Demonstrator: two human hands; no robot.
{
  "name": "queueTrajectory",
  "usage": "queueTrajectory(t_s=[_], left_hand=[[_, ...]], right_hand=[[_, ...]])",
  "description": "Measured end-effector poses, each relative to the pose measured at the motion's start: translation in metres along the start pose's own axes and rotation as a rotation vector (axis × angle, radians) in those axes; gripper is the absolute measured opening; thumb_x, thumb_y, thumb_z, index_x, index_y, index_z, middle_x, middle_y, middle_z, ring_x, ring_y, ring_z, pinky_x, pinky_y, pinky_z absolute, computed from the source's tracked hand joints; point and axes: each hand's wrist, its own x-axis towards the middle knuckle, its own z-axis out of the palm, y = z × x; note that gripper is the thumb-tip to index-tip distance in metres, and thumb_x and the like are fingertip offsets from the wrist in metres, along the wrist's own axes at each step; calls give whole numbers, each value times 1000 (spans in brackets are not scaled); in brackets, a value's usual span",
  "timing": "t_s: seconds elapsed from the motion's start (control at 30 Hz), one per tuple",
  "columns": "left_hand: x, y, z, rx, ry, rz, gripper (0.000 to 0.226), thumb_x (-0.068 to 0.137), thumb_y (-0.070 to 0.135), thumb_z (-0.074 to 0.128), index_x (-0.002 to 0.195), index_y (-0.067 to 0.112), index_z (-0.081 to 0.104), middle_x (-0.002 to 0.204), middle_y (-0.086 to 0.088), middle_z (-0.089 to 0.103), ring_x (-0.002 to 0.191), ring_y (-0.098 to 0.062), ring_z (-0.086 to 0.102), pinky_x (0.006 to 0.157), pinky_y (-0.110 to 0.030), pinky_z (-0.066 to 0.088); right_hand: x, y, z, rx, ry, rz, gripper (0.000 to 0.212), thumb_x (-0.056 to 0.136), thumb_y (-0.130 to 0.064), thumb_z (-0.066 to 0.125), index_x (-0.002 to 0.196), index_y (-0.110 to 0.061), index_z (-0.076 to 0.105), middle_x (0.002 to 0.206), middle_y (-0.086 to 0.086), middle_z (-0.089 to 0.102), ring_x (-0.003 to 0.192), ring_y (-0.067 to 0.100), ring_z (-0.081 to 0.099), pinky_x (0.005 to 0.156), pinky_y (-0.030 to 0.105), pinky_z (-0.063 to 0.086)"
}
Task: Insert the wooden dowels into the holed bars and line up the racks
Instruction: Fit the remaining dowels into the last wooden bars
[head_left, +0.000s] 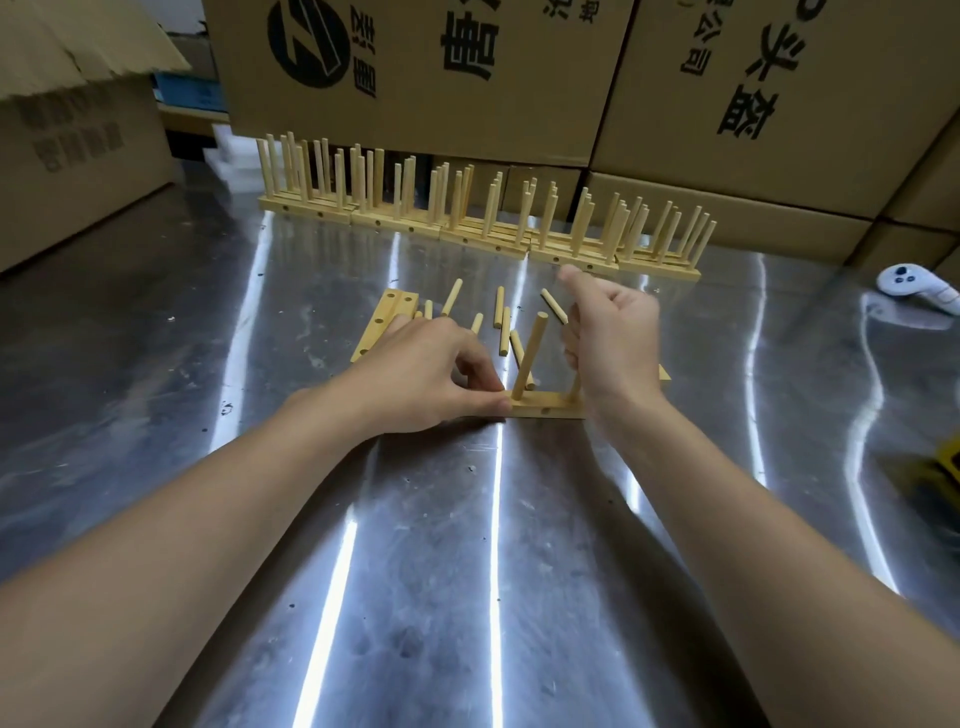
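Observation:
A short holed wooden bar (545, 406) lies on the steel table in front of me. My left hand (426, 376) pinches its left end. One dowel (530, 358) stands tilted in the bar's left hole. My right hand (613, 343) grips a second dowel (575, 387) upright at the bar's right end; most of it is hidden by the fingers. Several loose dowels (503, 332) lie behind the bar. Spare holed bars (384, 322) lie flat behind my left hand. A row of finished racks (467, 218) stands along the back.
Large cardboard boxes (519, 78) wall the far side, and another box (78, 156) stands at the left. A white controller (914, 288) lies at the right on the steel table (467, 545). Something yellow (945, 467) sits at the right edge.

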Motion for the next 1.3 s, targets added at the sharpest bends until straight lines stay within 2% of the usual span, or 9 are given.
queueTrajectory(t_s=[0.1,0.17,0.27,0.43,0.6,0.73,0.97,1.1,1.3], left_hand=[[-1,0,-1,-15,-4,-4,18,83,59,83,80,43,77,83,23,70,89,-1,63,99,-45,44],[-2,0,0,-38,-3,-13,20,82,59,83,82,40,79,83,23,70,88,-1,63,98,-46,45],[-3,1,0,-63,-7,-26,22,82,59,83,87,37,82,85,22,71,90,-3,64,99,-47,46],[-4,1,1,-82,-1,-25,22,82,56,84,89,35,83,87,19,72,91,-4,64,100,-47,47],[-5,2,1,-98,-6,-29,21,82,55,85,89,35,84,86,20,73,90,-4,66,96,-44,50],[-6,2,2,-109,4,-36,20,82,53,85,90,35,84,88,18,73,93,-7,67,99,-45,49],[-6,3,0,-76,-10,-49,22,82,54,85,90,34,84,88,18,74,93,-7,66,99,-45,50],[-7,5,0,-96,-15,-59,22,81,56,84,89,36,84,88,19,74,93,-6,66,98,-45,50],[-6,4,-3,-18,-41,-46,22,83,53,84,92,33,84,88,16,75,92,-6,66,92,-41,53]], right_hand=[[-1,4,1,-31,18,-53,59,94,-26,69,60,-26,21,57,-4,19,59,26,17,49,24,23],[1,7,2,-47,47,-77,57,91,-16,67,61,-26,20,59,-1,18,65,37,17,54,32,18],[4,11,3,-44,57,-86,52,80,-7,61,57,-28,21,62,2,16,67,39,15,57,42,15],[7,13,4,-65,53,-122,47,75,-6,58,59,-26,18,64,3,13,66,39,14,56,41,14],[7,14,1,-95,-25,-141,45,76,-9,57,55,-29,21,62,1,18,65,36,15,52,31,16],[10,15,-3,-24,15,-100,44,75,-7,54,55,-30,21,58,-8,17,59,20,14,51,29,15],[7,18,0,-92,-36,-162,44,76,-7,54,55,-29,22,61,2,17,59,34,14,53,41,15],[10,21,-4,-2,-9,-107,46,77,-5,52,54,-30,21,58,-8,17,54,15,15,51,27,14],[7,20,-2,-5,-12,-109,47,78,-3,53,53,-28,23,57,-6,19,60,22,15,52,32,15]])
